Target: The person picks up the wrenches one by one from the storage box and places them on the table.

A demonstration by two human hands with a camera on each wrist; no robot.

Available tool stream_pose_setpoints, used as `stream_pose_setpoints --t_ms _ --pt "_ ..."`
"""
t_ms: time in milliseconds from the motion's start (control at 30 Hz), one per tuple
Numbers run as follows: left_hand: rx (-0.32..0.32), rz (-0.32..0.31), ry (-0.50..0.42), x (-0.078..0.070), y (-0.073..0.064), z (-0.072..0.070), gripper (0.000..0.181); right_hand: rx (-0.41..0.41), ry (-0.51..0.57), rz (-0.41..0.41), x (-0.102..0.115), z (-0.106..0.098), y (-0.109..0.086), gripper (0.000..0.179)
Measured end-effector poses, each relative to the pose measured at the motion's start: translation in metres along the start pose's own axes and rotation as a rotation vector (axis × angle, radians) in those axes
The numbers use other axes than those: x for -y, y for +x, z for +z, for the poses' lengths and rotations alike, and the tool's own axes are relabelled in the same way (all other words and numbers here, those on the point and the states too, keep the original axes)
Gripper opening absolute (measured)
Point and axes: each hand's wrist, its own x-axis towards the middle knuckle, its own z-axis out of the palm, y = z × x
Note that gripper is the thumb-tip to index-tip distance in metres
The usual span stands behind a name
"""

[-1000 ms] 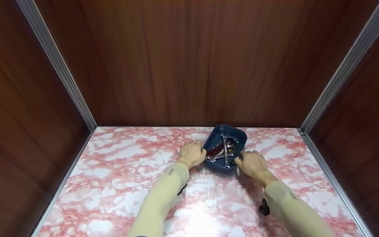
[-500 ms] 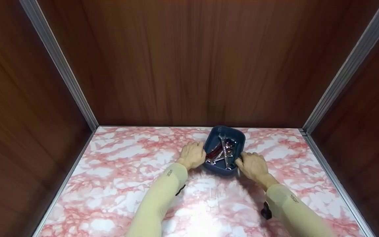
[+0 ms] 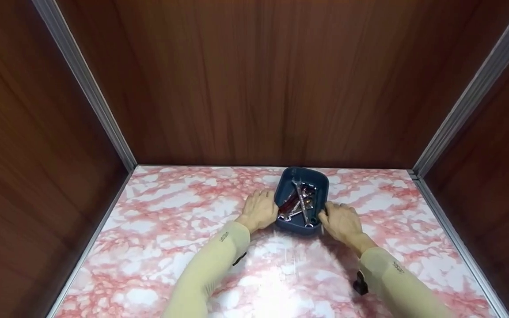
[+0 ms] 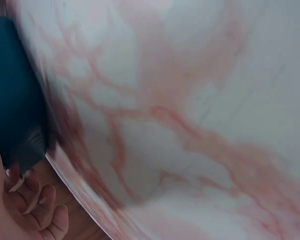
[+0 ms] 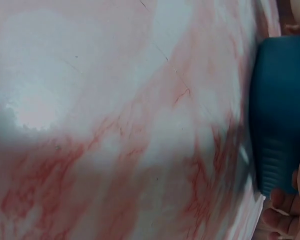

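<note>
A dark blue plastic bin (image 3: 296, 228) stands near the back of the table, slightly askew. Inside lie several tools: a shiny wrench (image 3: 303, 205) runs lengthwise on top, over a dark red tool (image 3: 288, 204) and other metal pieces. My left hand (image 3: 259, 209) grips the bin's left side, thumb at the rim. On the opposite side my right hand (image 3: 342, 222) holds the wall, its thumb also near the rim. Both wrist views show the bin's outer wall (image 4: 15, 90) with curled fingers (image 5: 287, 205) at its far lower end.
The table (image 3: 170, 229) has a pink and white marbled top. A brown wood-grain panel (image 3: 219, 88) rises right behind the bin, with side panels left and right. Metal rails (image 3: 449, 247) edge the tabletop.
The bin has turned slightly counterclockwise between my hands, so its long sides point more straight back. Both hands keep their hold. The head view has shifted a little.
</note>
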Motion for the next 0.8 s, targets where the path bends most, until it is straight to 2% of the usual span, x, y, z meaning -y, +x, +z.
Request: stream_pose_setpoints --t_ms 200,367,633,800 --pt "-0.028 -0.033 0.028 -0.001 -0.017 0.0 0.039 -0.004 0.011 -0.051 0.001 0.001 -0.001 0.031" --pt "-0.04 -0.06 0.017 -0.002 -0.032 -0.003 0.042 -0.013 0.039 -0.08 0.004 0.003 -0.002 0.027" --pt "-0.067 -0.06 0.023 -0.002 -0.049 -0.007 0.039 -0.028 0.064 -0.128 0.009 0.003 -0.006 0.02" --pt "-0.053 -0.078 0.018 -0.003 -0.06 -0.007 0.037 0.0 0.072 -0.138 0.013 0.003 -0.01 0.02"
